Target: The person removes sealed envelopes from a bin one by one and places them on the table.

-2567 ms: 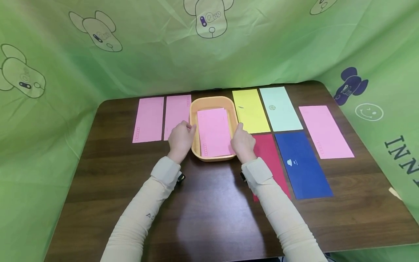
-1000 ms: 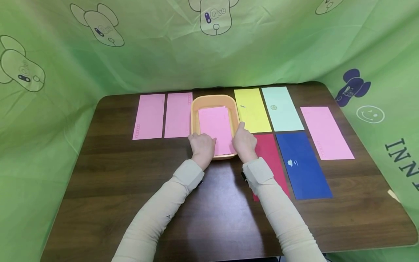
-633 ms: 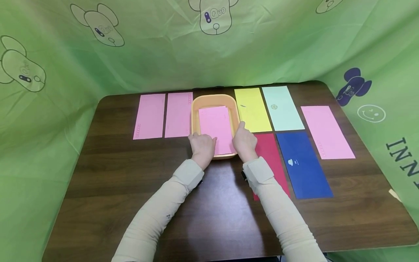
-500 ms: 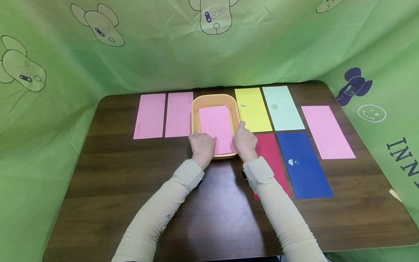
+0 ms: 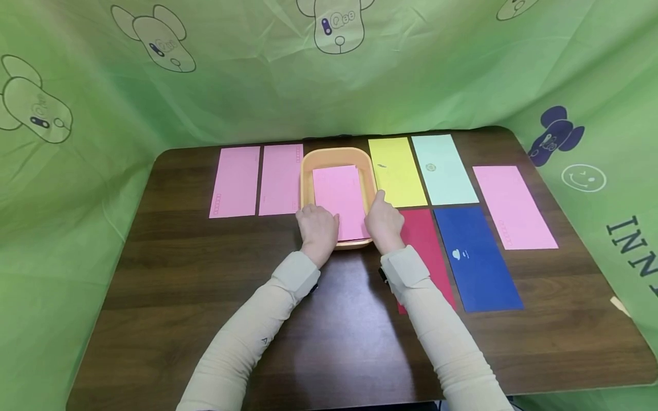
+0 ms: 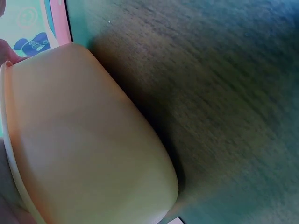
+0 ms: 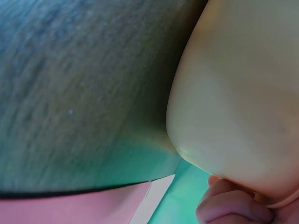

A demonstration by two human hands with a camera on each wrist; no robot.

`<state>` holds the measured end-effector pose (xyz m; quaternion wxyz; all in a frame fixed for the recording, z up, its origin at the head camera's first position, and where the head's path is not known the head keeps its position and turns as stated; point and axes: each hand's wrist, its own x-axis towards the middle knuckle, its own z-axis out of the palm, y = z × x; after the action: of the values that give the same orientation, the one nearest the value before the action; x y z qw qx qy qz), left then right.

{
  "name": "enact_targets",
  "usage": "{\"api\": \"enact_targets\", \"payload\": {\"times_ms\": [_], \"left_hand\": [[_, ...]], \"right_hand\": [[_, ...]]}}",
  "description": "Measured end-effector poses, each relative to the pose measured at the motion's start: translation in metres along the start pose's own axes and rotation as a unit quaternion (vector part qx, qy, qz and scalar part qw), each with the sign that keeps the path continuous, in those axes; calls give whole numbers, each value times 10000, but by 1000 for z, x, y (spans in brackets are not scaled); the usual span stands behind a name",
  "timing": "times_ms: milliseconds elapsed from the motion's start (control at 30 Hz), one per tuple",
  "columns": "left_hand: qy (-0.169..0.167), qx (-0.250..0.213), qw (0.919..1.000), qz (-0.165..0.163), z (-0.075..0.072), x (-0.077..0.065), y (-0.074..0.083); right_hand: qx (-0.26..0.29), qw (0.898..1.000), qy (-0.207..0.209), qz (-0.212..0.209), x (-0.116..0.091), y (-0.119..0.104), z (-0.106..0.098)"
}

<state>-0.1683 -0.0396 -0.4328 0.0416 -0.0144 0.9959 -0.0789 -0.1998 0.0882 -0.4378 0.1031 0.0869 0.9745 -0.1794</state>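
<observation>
A shallow orange plastic tray (image 5: pixel 323 155) with rounded corners stands at the table's middle, holding a pink envelope (image 5: pixel 339 194). Another pink edge shows beneath it. My left hand (image 5: pixel 317 231) grips the tray's near left corner, its thumb side over the envelope's lower part. In the right wrist view, curled left fingers (image 7: pixel 236 203) hold beneath the rim. My right hand (image 5: pixel 384 225) grips the right side of the rim, index finger along it. The left wrist view shows the tray's outer wall (image 6: pixel 93 130); part of the right hand (image 6: pixel 6 52) appears at its far end.
Two pink envelopes (image 5: pixel 235 182) lie left of the tray. To its right lie yellow (image 5: pixel 398 171), mint (image 5: pixel 444 170), red (image 5: pixel 424 240), blue (image 5: pixel 478 262) and pink (image 5: pixel 514 208) envelopes on the dark wooden table (image 5: pixel 180 297). A green curtain (image 5: pixel 247 103) hangs behind.
My left hand has moved from the tray's left side to its near left corner, covering part of the envelope. My right hand has kept its place. The loose envelopes lie as before.
</observation>
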Motion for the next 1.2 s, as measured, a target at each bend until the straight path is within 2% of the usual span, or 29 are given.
{"api": "enact_targets", "payload": {"times_ms": [400, 733, 1033, 1200], "left_hand": [[595, -628, 9962, -57, 2, 0, -4], [372, -999, 9943, 26, -2, -1, -8], [523, -1128, 9921, 192, -4, -1, -12], [681, -1571, 9850, 232, -4, 2, -17]], "right_hand": [[32, 10000, -58, 66, 2, 1, 1], [50, 10000, -54, 37, 2, 0, 1], [68, 9999, -62, 38, 0, 0, 1], [84, 10000, 17, 13, 1, 1, 1]]}}
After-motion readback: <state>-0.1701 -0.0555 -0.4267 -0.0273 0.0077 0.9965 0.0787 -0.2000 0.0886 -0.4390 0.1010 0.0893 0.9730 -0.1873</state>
